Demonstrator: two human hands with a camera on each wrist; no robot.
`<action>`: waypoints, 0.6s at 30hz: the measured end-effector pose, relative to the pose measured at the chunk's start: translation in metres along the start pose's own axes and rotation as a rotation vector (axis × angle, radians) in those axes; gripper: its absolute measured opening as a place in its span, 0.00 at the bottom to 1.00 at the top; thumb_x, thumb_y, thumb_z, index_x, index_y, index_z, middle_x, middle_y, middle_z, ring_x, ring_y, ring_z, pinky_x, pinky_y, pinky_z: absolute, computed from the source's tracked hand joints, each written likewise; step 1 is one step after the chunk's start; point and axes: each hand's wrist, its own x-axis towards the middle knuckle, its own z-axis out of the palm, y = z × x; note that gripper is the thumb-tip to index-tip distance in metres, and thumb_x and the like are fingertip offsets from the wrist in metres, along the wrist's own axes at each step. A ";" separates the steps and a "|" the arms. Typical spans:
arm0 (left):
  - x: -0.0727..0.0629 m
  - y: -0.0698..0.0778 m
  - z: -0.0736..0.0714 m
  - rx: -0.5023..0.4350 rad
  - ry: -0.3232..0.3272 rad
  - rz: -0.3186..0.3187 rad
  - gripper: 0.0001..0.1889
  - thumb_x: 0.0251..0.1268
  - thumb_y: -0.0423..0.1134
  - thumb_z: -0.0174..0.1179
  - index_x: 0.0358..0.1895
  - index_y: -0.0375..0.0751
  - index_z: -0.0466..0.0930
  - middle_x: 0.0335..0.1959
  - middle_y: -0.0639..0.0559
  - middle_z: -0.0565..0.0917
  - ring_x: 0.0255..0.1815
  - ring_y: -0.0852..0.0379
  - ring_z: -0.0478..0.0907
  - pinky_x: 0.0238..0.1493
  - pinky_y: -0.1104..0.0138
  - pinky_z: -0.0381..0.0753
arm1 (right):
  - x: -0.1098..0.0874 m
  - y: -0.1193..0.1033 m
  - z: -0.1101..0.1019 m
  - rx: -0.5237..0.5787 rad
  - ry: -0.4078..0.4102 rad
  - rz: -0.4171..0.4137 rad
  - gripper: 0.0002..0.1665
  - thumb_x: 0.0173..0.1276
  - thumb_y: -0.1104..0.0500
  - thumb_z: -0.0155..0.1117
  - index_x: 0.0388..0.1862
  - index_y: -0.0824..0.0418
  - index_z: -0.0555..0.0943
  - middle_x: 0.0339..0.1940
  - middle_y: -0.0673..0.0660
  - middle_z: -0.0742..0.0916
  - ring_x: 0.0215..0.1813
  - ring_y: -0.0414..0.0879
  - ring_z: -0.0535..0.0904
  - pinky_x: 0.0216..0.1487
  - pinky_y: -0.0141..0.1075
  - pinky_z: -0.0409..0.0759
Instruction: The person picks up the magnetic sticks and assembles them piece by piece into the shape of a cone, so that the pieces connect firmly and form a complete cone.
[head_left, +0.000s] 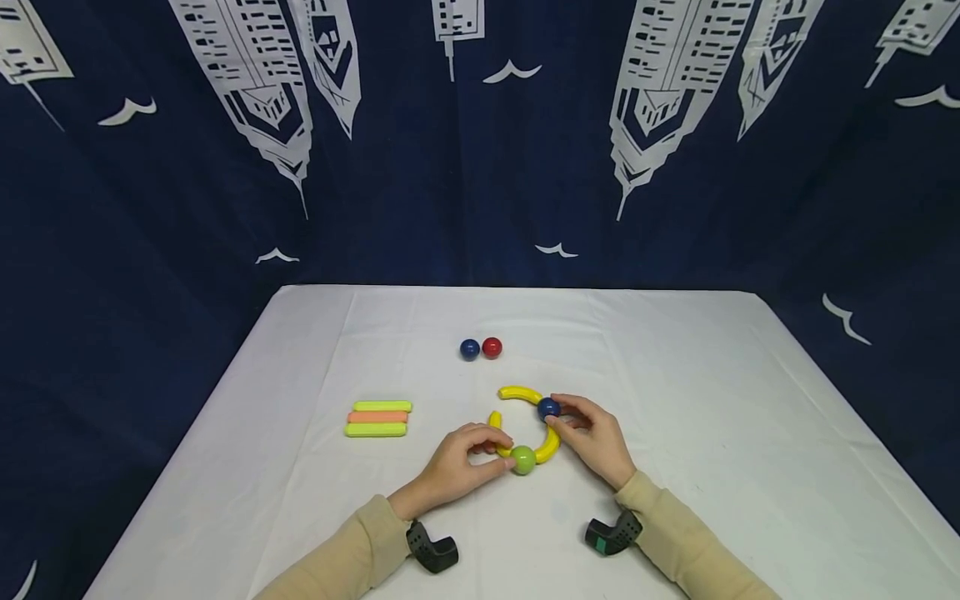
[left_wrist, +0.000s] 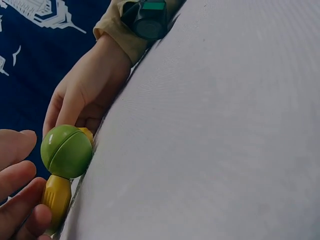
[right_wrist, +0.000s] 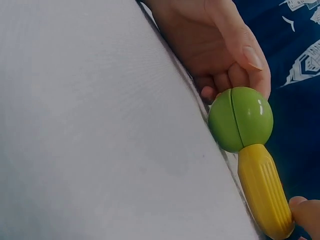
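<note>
Curved yellow rods joined by balls form an open ring on the white table in the head view. My right hand (head_left: 600, 442) pinches the dark blue ball (head_left: 549, 408) on the ring's right side, between thumb and fingers. From that ball one yellow rod (head_left: 519, 392) curves off to the left, and another yellow rod (head_left: 551, 446) bends down to the green ball (head_left: 523, 460). My left hand (head_left: 463, 461) holds the left yellow rod (head_left: 495, 419) close to the green ball, its thumb tip right at the ball. In the right wrist view the green ball (right_wrist: 241, 120) shows a seam.
A loose blue ball (head_left: 469, 350) and a red ball (head_left: 492, 347) lie side by side beyond the ring. On the left, two lime straight rods (head_left: 382, 406) sit either side of an orange rod (head_left: 378, 417). A dark blue printed cloth (head_left: 465, 183) hangs behind the table.
</note>
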 end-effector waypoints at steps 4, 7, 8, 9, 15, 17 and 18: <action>0.003 0.020 -0.004 -0.030 0.072 -0.032 0.08 0.57 0.28 0.63 0.40 0.29 0.81 0.34 0.42 0.83 0.33 0.50 0.76 0.35 0.64 0.76 | 0.001 0.001 0.001 -0.005 -0.005 0.021 0.20 0.60 0.60 0.69 0.52 0.60 0.81 0.44 0.56 0.85 0.41 0.47 0.81 0.39 0.30 0.80; 0.008 0.031 -0.006 -0.057 0.160 -0.082 0.06 0.59 0.27 0.62 0.39 0.28 0.80 0.31 0.44 0.82 0.29 0.54 0.74 0.31 0.70 0.74 | 0.001 0.001 0.000 -0.011 -0.011 0.024 0.19 0.61 0.59 0.68 0.52 0.60 0.81 0.45 0.56 0.85 0.42 0.47 0.81 0.40 0.31 0.79; 0.011 0.032 -0.006 -0.067 0.190 -0.102 0.06 0.59 0.27 0.61 0.39 0.29 0.80 0.30 0.44 0.81 0.28 0.55 0.73 0.30 0.72 0.72 | 0.001 0.001 0.000 -0.013 -0.012 0.023 0.19 0.61 0.59 0.68 0.52 0.60 0.81 0.46 0.56 0.85 0.43 0.47 0.81 0.40 0.31 0.79; 0.014 0.033 -0.007 -0.079 0.219 -0.124 0.06 0.59 0.27 0.61 0.39 0.29 0.80 0.30 0.43 0.81 0.27 0.55 0.73 0.28 0.73 0.71 | 0.000 0.000 -0.001 -0.013 -0.013 0.022 0.19 0.61 0.59 0.67 0.52 0.60 0.81 0.46 0.56 0.85 0.43 0.47 0.81 0.40 0.31 0.80; 0.040 0.030 -0.010 -0.141 0.371 -0.230 0.07 0.60 0.27 0.60 0.40 0.27 0.79 0.34 0.39 0.81 0.33 0.49 0.75 0.33 0.71 0.73 | 0.000 -0.001 -0.002 -0.012 -0.019 0.020 0.19 0.62 0.59 0.67 0.52 0.59 0.81 0.46 0.55 0.85 0.42 0.45 0.80 0.40 0.31 0.79; 0.052 0.019 -0.011 -0.190 0.432 -0.241 0.08 0.60 0.28 0.61 0.41 0.28 0.79 0.36 0.39 0.82 0.36 0.50 0.75 0.37 0.71 0.74 | 0.000 -0.001 -0.002 -0.010 -0.021 0.023 0.19 0.62 0.58 0.67 0.52 0.58 0.81 0.45 0.55 0.85 0.41 0.45 0.80 0.39 0.31 0.79; 0.058 0.013 -0.011 -0.204 0.464 -0.246 0.08 0.59 0.28 0.61 0.40 0.28 0.79 0.37 0.39 0.82 0.37 0.50 0.76 0.37 0.71 0.74 | 0.000 -0.001 -0.002 -0.009 -0.021 0.025 0.19 0.62 0.58 0.67 0.52 0.58 0.81 0.45 0.54 0.85 0.41 0.44 0.80 0.39 0.30 0.79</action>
